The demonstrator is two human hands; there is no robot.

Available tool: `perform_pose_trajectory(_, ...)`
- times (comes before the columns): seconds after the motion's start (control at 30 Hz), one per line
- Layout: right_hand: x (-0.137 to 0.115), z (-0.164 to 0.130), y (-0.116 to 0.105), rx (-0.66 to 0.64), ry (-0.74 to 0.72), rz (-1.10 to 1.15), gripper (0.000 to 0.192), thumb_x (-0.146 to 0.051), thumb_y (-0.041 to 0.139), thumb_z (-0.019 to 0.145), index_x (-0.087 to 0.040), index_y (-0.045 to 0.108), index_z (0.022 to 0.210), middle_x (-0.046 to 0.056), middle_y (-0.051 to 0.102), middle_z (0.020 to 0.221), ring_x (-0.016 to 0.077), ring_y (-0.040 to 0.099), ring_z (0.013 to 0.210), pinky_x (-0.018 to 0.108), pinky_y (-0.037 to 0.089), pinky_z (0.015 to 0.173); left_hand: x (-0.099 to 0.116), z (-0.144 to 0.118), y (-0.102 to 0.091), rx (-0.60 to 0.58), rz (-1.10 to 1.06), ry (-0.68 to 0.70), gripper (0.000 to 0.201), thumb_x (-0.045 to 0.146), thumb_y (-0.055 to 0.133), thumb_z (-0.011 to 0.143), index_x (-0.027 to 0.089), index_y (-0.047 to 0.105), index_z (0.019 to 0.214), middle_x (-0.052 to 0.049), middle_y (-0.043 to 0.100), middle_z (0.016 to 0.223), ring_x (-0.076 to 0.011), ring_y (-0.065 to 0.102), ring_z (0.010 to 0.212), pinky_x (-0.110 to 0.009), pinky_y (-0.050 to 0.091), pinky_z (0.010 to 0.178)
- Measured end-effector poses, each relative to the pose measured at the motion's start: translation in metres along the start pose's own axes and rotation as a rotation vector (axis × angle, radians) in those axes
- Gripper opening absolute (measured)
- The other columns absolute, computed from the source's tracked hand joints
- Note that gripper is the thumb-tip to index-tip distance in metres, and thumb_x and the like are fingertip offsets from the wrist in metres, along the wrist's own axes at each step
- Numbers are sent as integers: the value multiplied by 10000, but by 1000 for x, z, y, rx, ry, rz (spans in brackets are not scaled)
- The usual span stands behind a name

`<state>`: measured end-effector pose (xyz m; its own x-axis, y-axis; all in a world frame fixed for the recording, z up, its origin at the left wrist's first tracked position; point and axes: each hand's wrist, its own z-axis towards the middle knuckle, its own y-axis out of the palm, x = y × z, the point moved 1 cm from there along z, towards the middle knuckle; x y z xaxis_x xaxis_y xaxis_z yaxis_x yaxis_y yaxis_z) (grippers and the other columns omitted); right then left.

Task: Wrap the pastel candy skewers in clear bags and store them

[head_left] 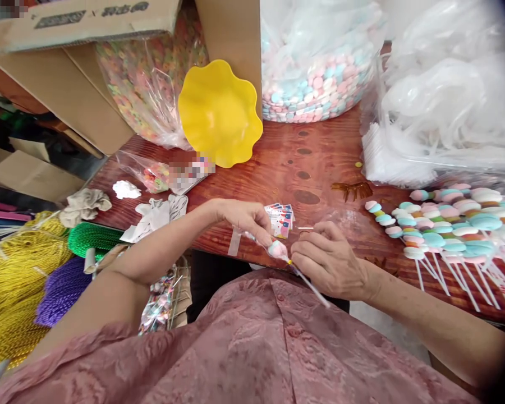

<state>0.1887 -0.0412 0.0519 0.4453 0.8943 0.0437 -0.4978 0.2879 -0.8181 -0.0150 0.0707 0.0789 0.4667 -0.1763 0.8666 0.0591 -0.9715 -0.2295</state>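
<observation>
At the lower centre of the frame, the left hand (246, 216) pinches a candy stick (292, 266), its fingers closed around the clear wrapper over the pastel candy at the top end. The right hand (328, 261), just beside it, has its fingers curled shut on the white stick below. Both hover at the near edge of the red tabletop (303, 157). Finished candy sticks (446, 224) lie at the right; a yellow bowl (219, 112) leans at upper centre.
</observation>
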Motion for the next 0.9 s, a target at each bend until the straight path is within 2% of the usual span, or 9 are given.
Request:
perform_pose_trajectory(0.13,24,7,8,-6,195,22,225,-140,418,908,-200,544,732,6,546,632,148,422,611,331,282,597,52,-21,28,577,592,270,155,263,579,879,176,708,868,-37,670,825,-148,598,757,-265,456,668)
perform_pose_trajectory(0.23,39,11,7,121,469,160,209,-184,412,923,-202,532,753,9,560,661,138,465,624,295,327,592,51,-9,66,455,1013,549,193,177,521,899,191,679,790,-56,685,902,-189,595,806,-320,438,662)
perform_pose_trajectory(0.27,37,14,6,150,552,248,197,-192,423,934,-200,539,775,4,566,677,130,485,633,279,351,602,41,-1,69,449,997,527,129,180,564,866,171,675,802,-76,687,924,-201,600,815,-317,443,649)
perform_pose_trajectory(0.37,17,21,8,111,710,703,203,-236,465,949,-199,534,762,-31,533,660,101,489,606,236,385,590,4,17,52,744,470,412,168,209,558,883,147,684,975,-74,689,884,-174,620,773,-294,481,696)
perform_pose_trajectory(0.43,3,24,13,26,748,934,223,-268,479,941,-196,528,736,-48,496,620,90,451,560,221,368,543,-7,17,36,925,131,493,264,301,580,905,183,664,1126,-80,695,1052,-190,641,924,-317,501,809)
perform_pose_trajectory(0.53,2,24,20,142,797,809,207,-267,464,934,-193,546,758,-36,529,636,98,444,554,234,352,532,-7,11,33,1052,-158,567,473,387,714,826,275,607,1273,-73,582,1353,-224,547,1208,-346,465,956)
perform_pose_trajectory(0.7,10,32,32,327,314,77,172,-167,455,895,-188,578,777,29,584,676,147,440,619,304,343,615,-16,1,62,668,-816,296,742,403,729,811,272,407,1467,-66,665,1117,-116,630,850,-236,482,759)
perform_pose_trajectory(0.83,-2,40,52,290,173,-49,205,-101,437,888,-183,584,771,38,571,657,169,436,651,323,304,607,-28,-25,81,703,-960,223,865,294,788,737,277,347,1481,-7,656,950,-80,587,686,-204,448,654)
perform_pose_trajectory(0.9,-11,45,64,262,144,-34,216,-126,451,902,-188,574,737,23,537,625,166,419,639,327,282,602,-29,-39,90,662,-902,173,670,313,762,757,212,488,1361,4,629,843,-88,567,651,-216,443,637)
